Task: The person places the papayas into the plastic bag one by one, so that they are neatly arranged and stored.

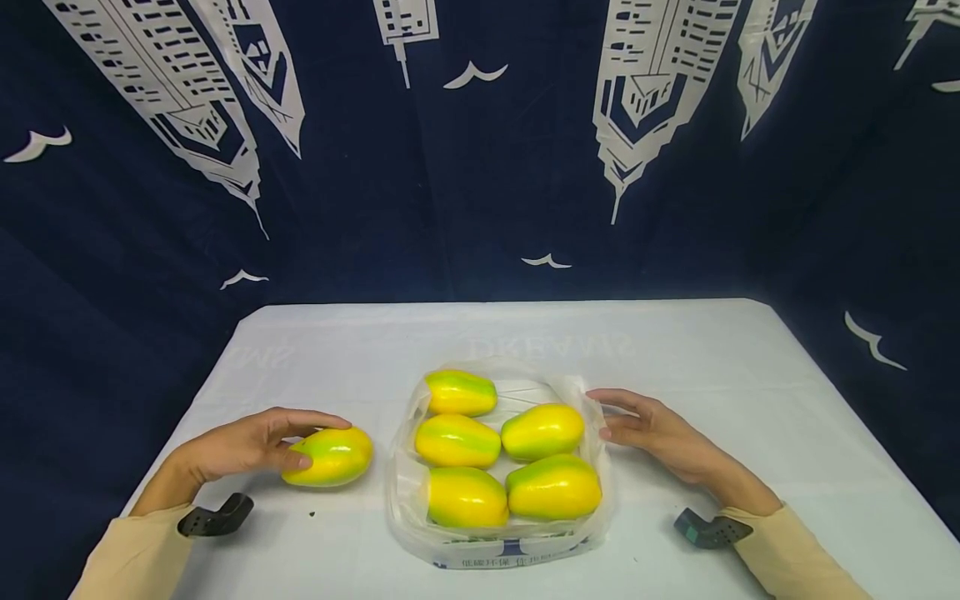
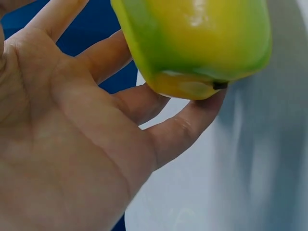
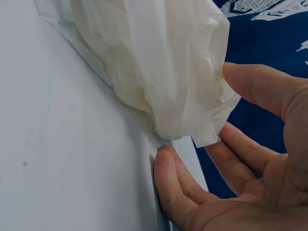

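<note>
My left hand (image 1: 251, 446) grips a yellow-green papaya (image 1: 341, 457) at the left of the table, thumb on the near side and fingers over the far side. In the left wrist view the dark stem end of this papaya (image 2: 202, 48) faces the palm, with fingers around it. A white plastic bag (image 1: 517, 542) stands in the middle with its mouth spread, holding several more papayas (image 1: 543, 432). At its right edge is my right hand (image 1: 656, 433), its fingers loosely bent. In the right wrist view the thumb touches the crumpled bag wall (image 3: 163, 72), the fingertips near its lower edge.
A white cloth (image 1: 315, 350) covers the table. Behind it hangs a dark blue curtain (image 1: 480, 183) with white building and bird prints. Dark wrist devices (image 1: 217, 515) sit on both forearms. Printed writing runs along the bag's front.
</note>
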Action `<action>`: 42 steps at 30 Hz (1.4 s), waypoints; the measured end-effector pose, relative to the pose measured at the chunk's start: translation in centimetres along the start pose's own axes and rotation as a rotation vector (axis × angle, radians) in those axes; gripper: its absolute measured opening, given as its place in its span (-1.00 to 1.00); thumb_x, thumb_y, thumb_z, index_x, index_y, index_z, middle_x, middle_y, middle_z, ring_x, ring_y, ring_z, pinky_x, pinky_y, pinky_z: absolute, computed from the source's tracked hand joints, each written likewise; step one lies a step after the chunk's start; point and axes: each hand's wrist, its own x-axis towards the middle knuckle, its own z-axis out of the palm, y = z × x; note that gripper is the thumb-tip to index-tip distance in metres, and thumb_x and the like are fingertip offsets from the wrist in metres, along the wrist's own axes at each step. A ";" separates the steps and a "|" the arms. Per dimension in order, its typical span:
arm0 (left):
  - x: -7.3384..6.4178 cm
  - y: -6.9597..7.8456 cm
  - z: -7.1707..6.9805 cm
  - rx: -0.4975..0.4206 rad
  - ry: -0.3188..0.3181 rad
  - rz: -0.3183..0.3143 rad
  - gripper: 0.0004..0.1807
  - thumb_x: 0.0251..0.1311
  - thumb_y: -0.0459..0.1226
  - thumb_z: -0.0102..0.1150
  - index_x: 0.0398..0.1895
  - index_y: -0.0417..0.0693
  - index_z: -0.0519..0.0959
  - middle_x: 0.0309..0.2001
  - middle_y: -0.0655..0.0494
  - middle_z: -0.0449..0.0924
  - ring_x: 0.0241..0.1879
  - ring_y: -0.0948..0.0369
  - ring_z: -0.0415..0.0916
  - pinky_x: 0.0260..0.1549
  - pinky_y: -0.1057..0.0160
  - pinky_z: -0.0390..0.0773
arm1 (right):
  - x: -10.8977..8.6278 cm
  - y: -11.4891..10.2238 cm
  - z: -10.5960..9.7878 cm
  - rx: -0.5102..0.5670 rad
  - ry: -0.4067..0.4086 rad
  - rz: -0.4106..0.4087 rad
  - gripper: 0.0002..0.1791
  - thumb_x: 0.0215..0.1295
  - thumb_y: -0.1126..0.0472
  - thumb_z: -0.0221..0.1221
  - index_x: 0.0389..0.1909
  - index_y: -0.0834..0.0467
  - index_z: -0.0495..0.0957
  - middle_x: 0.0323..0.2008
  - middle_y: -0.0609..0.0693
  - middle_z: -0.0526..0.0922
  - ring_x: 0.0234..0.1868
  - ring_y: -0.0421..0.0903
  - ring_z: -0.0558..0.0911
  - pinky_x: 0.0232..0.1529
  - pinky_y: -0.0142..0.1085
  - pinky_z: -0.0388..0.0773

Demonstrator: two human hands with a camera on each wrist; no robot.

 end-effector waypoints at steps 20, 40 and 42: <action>2.7 3.1 -1.0 0.155 0.258 -0.013 -0.40 0.30 -0.22 0.26 0.40 0.30 0.42 0.41 0.14 0.40 0.40 -0.13 0.28 0.31 -0.33 0.27 | -0.1 -0.1 0.0 0.016 -0.009 -0.008 -0.29 0.38 0.22 0.23 0.49 0.16 0.21 0.34 0.31 0.45 0.15 -0.30 0.62 0.14 -0.44 0.52; 8.7 7.9 0.3 0.166 0.254 -0.001 -0.39 0.32 -0.27 0.25 0.40 0.37 0.41 0.45 0.19 0.34 0.36 -0.09 0.36 0.26 -0.13 0.47 | 0.0 -0.3 0.1 0.021 -0.031 -0.039 -0.28 0.39 0.23 0.23 0.49 0.22 0.18 0.33 0.35 0.44 0.17 -0.28 0.62 0.15 -0.43 0.53; 9.4 8.4 0.6 0.159 0.243 0.007 -0.39 0.32 -0.27 0.25 0.40 0.39 0.41 0.44 0.21 0.34 0.34 -0.07 0.37 0.24 -0.09 0.50 | 0.0 -0.4 0.1 0.017 -0.022 -0.027 -0.28 0.38 0.22 0.24 0.49 0.19 0.19 0.33 0.33 0.45 0.17 -0.29 0.61 0.16 -0.43 0.53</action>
